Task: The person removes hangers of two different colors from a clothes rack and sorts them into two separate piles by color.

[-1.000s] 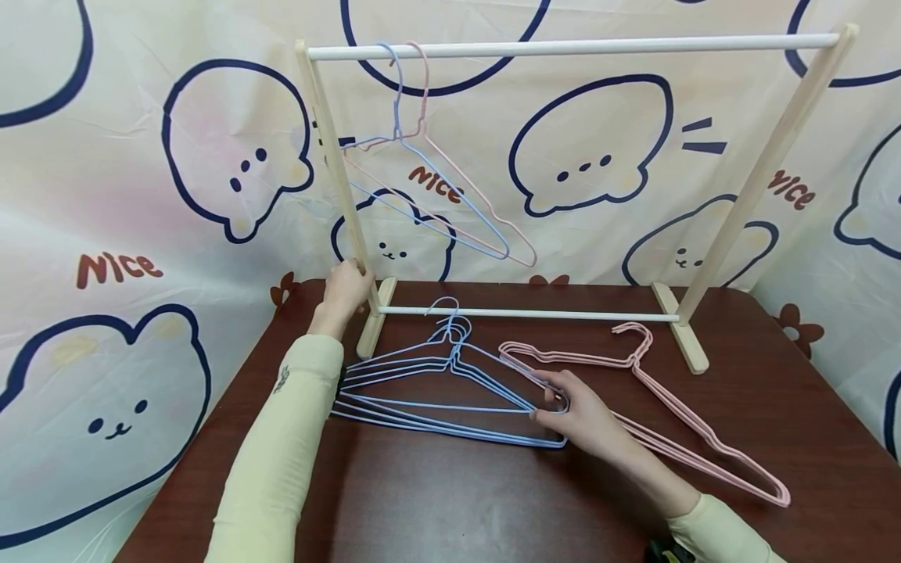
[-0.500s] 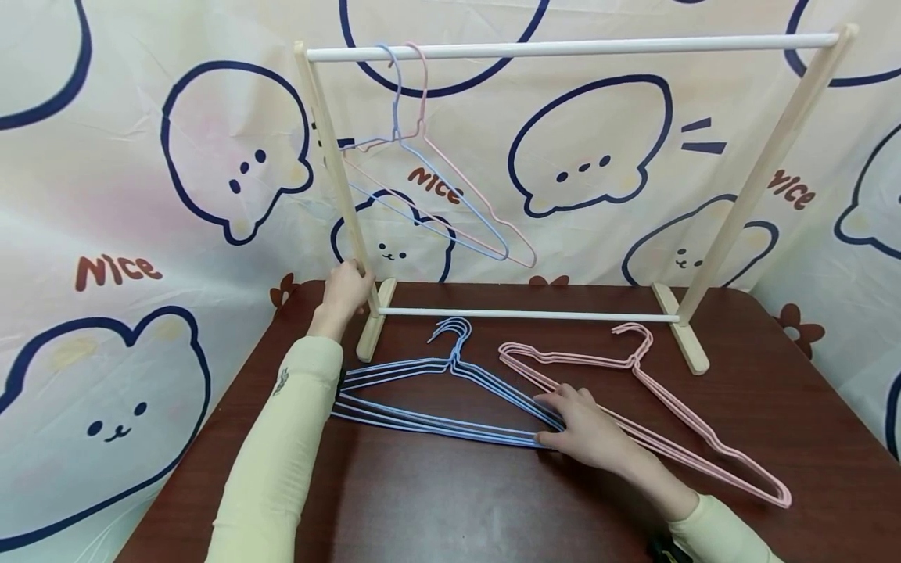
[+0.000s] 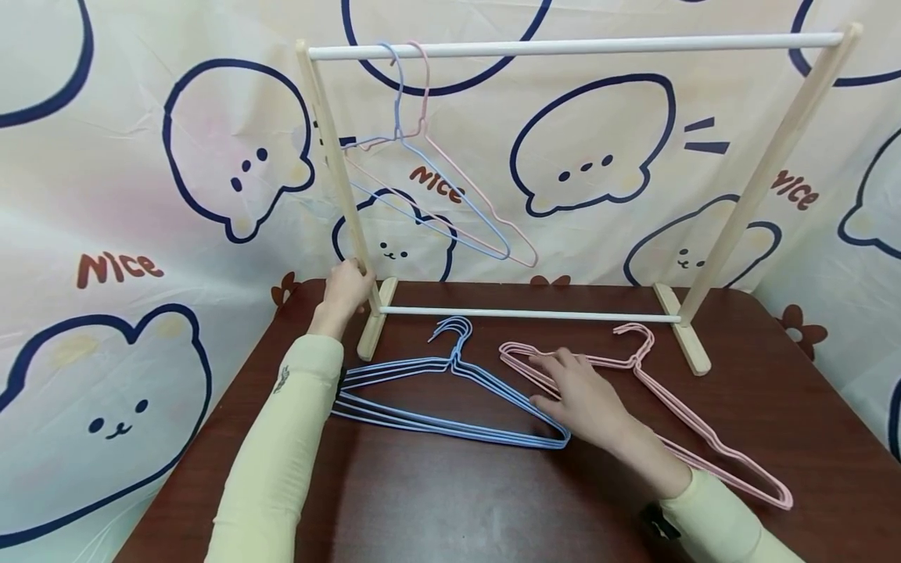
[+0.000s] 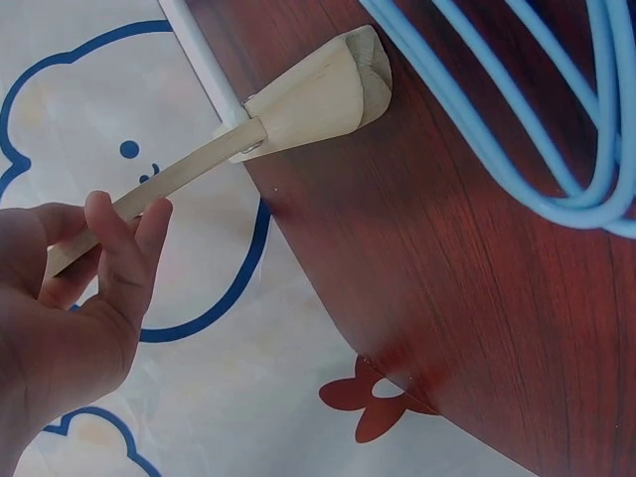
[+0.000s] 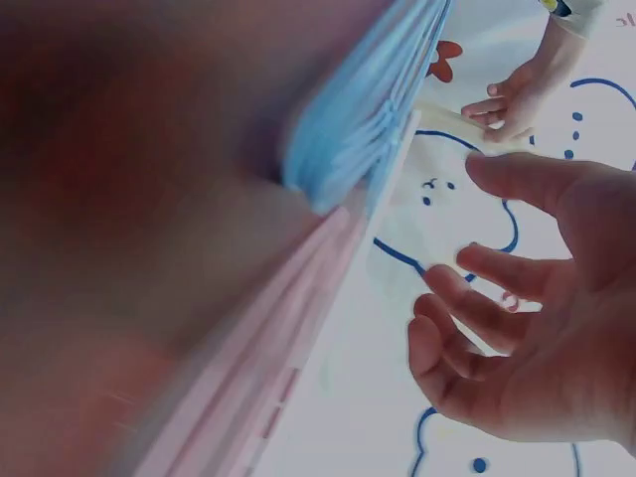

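My left hand [image 3: 345,289] grips the lower part of the wooden left post [image 3: 345,188] of a clothes rack. The left wrist view shows its thumb and fingers [image 4: 151,231] around that post. Several light blue clothes hangers [image 3: 565,436] lie stacked neatly on the table, hooks toward the rack. To their right lie pink clothes hangers [image 3: 680,410], also stacked. Above the pink stack's left end and beside the blue stack's right corner is my right hand [image 3: 587,403], fingers spread and relaxed. It holds nothing, as the right wrist view confirms.
From the rack's white top rail [image 3: 598,45], near its left end, hang one blue hanger [image 3: 398,109] and one pink hanger [image 3: 426,82]. A white lower bar [image 3: 528,313] joins the posts behind the stacks. Patterned cloth [image 3: 232,156] stands behind the brown table [image 3: 436,500].
The top blue hangers have slid down into line with the stack under my right hand. That hand has then let go and lifted slightly away. My left hand stays on the post.
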`<state>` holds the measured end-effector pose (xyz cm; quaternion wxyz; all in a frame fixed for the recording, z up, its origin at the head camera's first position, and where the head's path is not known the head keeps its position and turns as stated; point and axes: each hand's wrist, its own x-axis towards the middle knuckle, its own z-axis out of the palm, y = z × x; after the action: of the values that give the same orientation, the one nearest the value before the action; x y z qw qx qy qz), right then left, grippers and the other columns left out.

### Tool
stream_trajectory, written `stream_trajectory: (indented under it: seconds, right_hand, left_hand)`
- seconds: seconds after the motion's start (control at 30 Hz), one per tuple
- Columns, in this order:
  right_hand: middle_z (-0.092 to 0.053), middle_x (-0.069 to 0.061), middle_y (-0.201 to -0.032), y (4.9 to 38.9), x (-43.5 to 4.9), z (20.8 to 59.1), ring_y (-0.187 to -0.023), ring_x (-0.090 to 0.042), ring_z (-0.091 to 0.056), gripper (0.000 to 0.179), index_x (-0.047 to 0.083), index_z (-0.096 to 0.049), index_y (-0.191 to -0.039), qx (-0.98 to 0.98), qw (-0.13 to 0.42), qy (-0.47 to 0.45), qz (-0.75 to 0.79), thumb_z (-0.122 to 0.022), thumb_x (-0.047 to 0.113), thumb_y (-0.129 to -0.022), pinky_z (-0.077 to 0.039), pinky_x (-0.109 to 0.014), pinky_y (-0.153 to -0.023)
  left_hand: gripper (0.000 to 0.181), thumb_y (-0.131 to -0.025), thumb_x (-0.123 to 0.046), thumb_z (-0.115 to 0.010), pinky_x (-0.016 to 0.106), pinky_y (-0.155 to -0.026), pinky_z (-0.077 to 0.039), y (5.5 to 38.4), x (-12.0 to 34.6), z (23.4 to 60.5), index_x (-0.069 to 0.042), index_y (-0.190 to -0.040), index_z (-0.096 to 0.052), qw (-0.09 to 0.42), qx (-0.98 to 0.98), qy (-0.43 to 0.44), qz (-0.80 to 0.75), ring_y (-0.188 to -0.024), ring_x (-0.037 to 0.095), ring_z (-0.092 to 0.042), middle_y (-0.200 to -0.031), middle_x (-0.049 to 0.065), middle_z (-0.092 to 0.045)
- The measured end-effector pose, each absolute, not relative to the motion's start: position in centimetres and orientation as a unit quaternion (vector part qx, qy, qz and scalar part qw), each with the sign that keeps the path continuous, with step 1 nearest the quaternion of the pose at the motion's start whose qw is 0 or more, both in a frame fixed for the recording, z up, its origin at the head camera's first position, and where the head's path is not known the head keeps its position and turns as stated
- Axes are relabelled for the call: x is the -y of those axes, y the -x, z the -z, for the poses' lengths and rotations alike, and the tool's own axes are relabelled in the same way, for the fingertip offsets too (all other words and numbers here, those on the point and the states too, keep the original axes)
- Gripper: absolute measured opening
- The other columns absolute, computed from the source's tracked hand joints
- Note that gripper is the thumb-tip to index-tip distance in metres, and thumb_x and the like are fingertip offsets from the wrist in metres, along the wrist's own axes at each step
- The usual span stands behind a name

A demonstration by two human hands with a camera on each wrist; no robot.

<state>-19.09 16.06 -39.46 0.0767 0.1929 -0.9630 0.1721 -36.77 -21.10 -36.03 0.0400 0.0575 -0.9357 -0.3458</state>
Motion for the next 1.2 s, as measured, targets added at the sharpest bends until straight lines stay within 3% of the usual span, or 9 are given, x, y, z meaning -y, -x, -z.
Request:
stream_trajectory:
  seconds: [0.17, 0.4, 0.57, 0.83, 1.0, 1.2]
  right_hand:
    - [-0.061, -0.015, -0.119, 20.6, -15.6, 37.1, -0.102, -0.032, -0.057, 0.055, 0.01, -0.058, -0.136, 0.958, 0.125, -0.196, -0.169, -0.075, 0.028, -0.086, -0.055, -0.046, -0.071]
    - [-0.061, -0.013, -0.113, 23.1, -16.1, 34.9, -0.097, -0.027, -0.059, 0.054, 0.011, -0.056, -0.137, 0.953, 0.144, -0.164, -0.211, -0.073, 0.029, -0.089, -0.054, -0.041, -0.066]
    - [-0.062, -0.012, -0.109, 24.1, -16.2, 34.0, -0.091, -0.026, -0.061, 0.053, 0.011, -0.056, -0.137, 0.943, 0.176, -0.169, -0.225, -0.073, 0.03, -0.09, -0.053, -0.039, -0.064]
    - [-0.063, -0.009, -0.102, 25.8, -15.0, 31.8, -0.077, -0.021, -0.063, 0.078, 0.013, -0.038, -0.151, 0.91, 0.277, -0.183, -0.247, -0.078, 0.026, -0.086, -0.05, -0.032, -0.054]
    - [-0.061, -0.009, -0.099, 27.0, -13.9, 30.6, -0.065, -0.018, -0.058, 0.088, 0.022, -0.029, -0.157, 0.89, 0.326, -0.224, -0.229, -0.079, 0.02, -0.085, -0.044, -0.028, -0.049]
    - [-0.066, -0.009, -0.086, 27.8, -12.8, 29.8, -0.057, -0.018, -0.055, 0.083, 0.022, -0.033, -0.155, 0.882, 0.352, -0.257, -0.18, -0.078, 0.017, -0.086, -0.038, -0.028, -0.044]
  left_hand:
    - [0.041, -0.101, -0.022, -0.044, 0.025, -0.041, -0.049, 36.8, 21.0, 36.1, 0.004, -0.131, -0.053, 0.036, 0.935, -0.056, 0.349, -0.056, 0.029, -0.067, -0.115, 0.03, -0.064]
    - [0.04, -0.101, -0.022, -0.044, 0.026, -0.041, -0.05, 36.8, 21.1, 36.3, 0.004, -0.13, -0.053, 0.04, 0.935, -0.055, 0.349, -0.044, 0.015, -0.056, -0.116, 0.03, -0.064]
    - [0.04, -0.101, -0.022, -0.044, 0.026, -0.043, -0.051, 36.9, 21.2, 36.3, 0.004, -0.13, -0.053, 0.04, 0.935, -0.054, 0.347, -0.046, 0.018, -0.059, -0.115, 0.029, -0.063]
    - [0.041, -0.101, -0.022, -0.044, 0.026, -0.042, -0.051, 36.9, 21.3, 36.2, 0.004, -0.131, -0.052, 0.036, 0.933, -0.061, 0.352, -0.064, 0.035, -0.069, -0.115, 0.029, -0.063]
    - [0.041, -0.101, -0.021, -0.044, 0.026, -0.043, -0.051, 36.8, 21.2, 36.0, 0.004, -0.132, -0.052, 0.034, 0.933, -0.062, 0.353, -0.063, 0.033, -0.068, -0.115, 0.03, -0.063]
    - [0.039, -0.1, -0.02, -0.045, 0.027, -0.043, -0.052, 36.7, 21.0, 36.0, 0.005, -0.129, -0.053, 0.04, 0.936, -0.065, 0.343, -0.054, 0.025, -0.065, -0.115, 0.03, -0.063]
